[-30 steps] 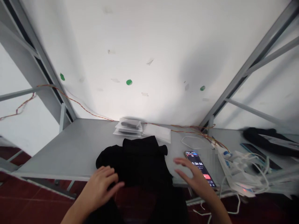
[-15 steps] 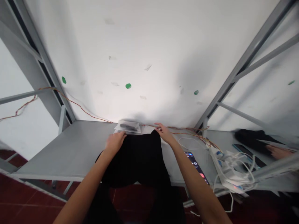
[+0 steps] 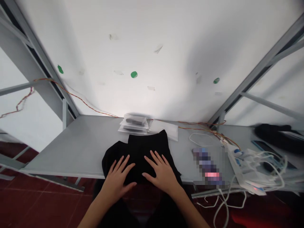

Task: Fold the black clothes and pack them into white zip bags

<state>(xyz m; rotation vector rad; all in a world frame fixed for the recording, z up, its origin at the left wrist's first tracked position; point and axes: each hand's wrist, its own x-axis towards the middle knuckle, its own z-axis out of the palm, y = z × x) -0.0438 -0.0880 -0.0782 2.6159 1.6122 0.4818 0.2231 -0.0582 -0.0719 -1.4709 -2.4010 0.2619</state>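
Observation:
A piece of black cloth (image 3: 147, 144), which looks like a garment, lies over the front part of the grey table (image 3: 71, 148) and its front edge. On its left part rests my left hand (image 3: 118, 174), palm down with fingers spread. My right hand (image 3: 160, 169) lies flat on the right part, fingers also apart. Neither hand grips anything. Just behind the cloth, small clear packets (image 3: 134, 122) with dark contents are stacked, and a flat white packet (image 3: 163, 128) sits beside them.
A phone (image 3: 207, 166), blurred out, lies to the right. Beyond it, a power strip (image 3: 249, 177) carries tangled white cables. Twisted red-yellow wire (image 3: 83, 103) runs along the white wall. Metal frame posts (image 3: 45, 57) stand at both sides. More black cloth (image 3: 275, 136) lies at far right.
Both hands have let go of the cloth's far edge and come back toward me, now spread flat on it. The view has shifted slightly. At far right, another person's hand has gone from view.

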